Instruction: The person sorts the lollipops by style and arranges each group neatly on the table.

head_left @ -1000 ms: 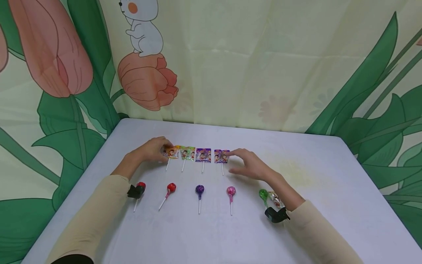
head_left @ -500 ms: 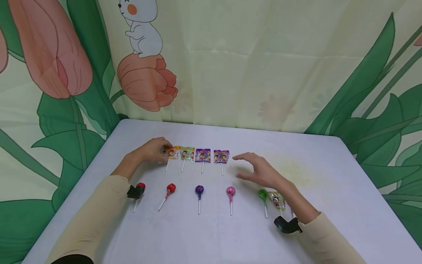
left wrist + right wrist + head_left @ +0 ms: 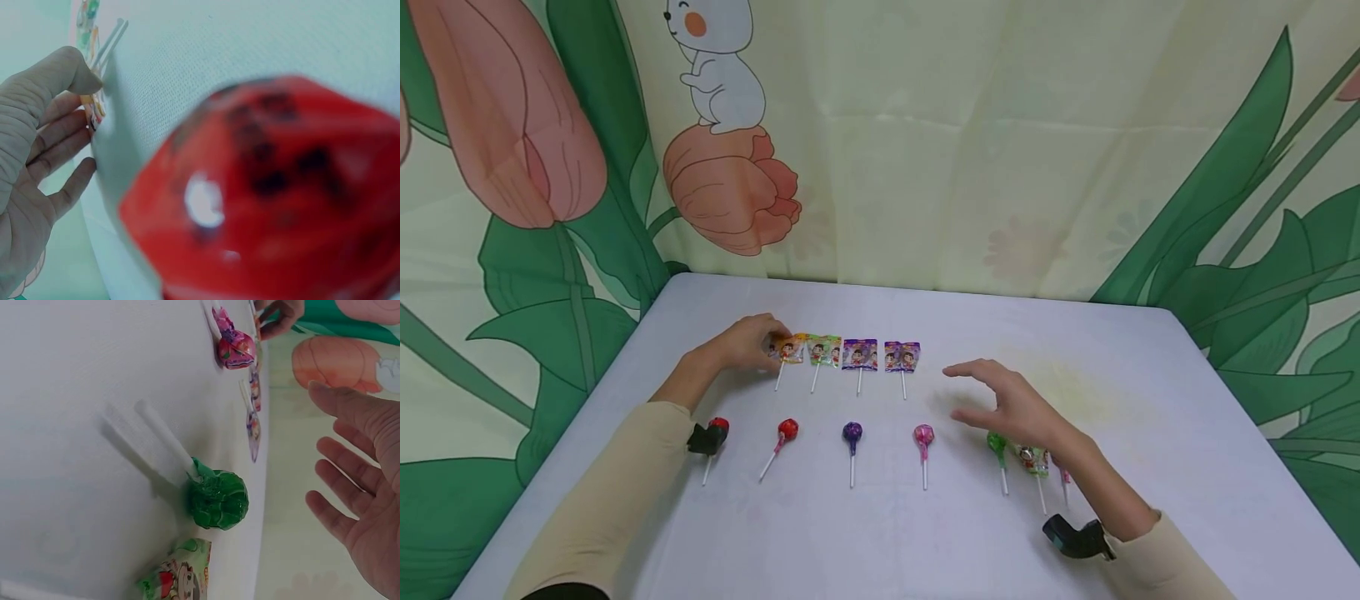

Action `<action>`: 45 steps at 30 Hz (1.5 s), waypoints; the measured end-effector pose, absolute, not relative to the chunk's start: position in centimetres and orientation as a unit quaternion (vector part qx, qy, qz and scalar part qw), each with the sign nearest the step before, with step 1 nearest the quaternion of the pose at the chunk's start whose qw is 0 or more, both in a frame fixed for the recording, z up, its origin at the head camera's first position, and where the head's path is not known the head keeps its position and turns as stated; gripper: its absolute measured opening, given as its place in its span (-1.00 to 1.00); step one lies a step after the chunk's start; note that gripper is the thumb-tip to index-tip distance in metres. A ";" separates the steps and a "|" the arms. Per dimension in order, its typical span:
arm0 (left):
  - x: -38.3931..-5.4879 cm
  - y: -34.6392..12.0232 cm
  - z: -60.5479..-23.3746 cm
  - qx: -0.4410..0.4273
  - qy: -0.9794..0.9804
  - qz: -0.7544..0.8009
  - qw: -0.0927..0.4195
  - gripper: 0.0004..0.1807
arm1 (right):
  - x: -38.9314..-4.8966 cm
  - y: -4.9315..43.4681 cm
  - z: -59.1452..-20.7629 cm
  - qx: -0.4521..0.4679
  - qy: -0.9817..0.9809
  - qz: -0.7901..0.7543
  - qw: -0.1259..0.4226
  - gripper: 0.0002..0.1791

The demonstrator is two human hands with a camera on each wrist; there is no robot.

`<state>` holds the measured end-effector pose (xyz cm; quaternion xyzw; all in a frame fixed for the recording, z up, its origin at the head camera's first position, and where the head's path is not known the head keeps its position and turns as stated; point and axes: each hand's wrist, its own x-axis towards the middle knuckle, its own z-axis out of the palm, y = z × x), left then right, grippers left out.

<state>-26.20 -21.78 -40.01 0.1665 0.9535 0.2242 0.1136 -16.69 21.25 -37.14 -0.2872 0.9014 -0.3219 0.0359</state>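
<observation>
At the left end of the back row, my left hand (image 3: 747, 343) pinches the edge of an orange-wrapped lollipop (image 3: 790, 350). In the left wrist view its thumb (image 3: 75, 72) lies against the wrapper, which partly hides behind the hand. To the right along that row lie a green-wrapped lollipop (image 3: 825, 351) and two purple-wrapped ones, the nearer purple (image 3: 860, 354) and the end purple (image 3: 902, 357). My right hand (image 3: 1011, 404) hovers right of the row, holding nothing, thumb and fingers spread apart. Below it is a green ball lollipop (image 3: 219, 500), partly covered by the hand in the head view.
A front row holds a red lollipop (image 3: 787, 430), a purple ball lollipop (image 3: 852, 432) and a pink one (image 3: 923, 435). Another red lollipop (image 3: 720, 425) is beside the left wrist camera. Under the right forearm lie a flat-wrapped lollipop (image 3: 1036, 461) and a pink-topped one (image 3: 1065, 477).
My right hand has left the purple-wrapped lollipop at the row's end and moved right and toward me, its fingers spread. The left hand has stayed at the orange-wrapped lollipop.
</observation>
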 end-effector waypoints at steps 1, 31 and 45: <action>-26.2 -21.8 -40.0 0.166 0.953 0.225 0.114 -0.39 | -16.5 21.3 -37.1 -0.285 0.902 -0.322 0.037 -0.37; -25.8 -22.3 -40.1 0.162 0.954 0.226 0.112 -0.38 | -13.6 26.0 -38.4 -0.255 0.908 -0.332 0.027 -0.35; -26.1 -21.8 -40.2 0.167 0.952 0.230 0.110 -0.39 | -12.2 28.8 -38.6 -0.229 0.921 -0.312 0.051 -0.34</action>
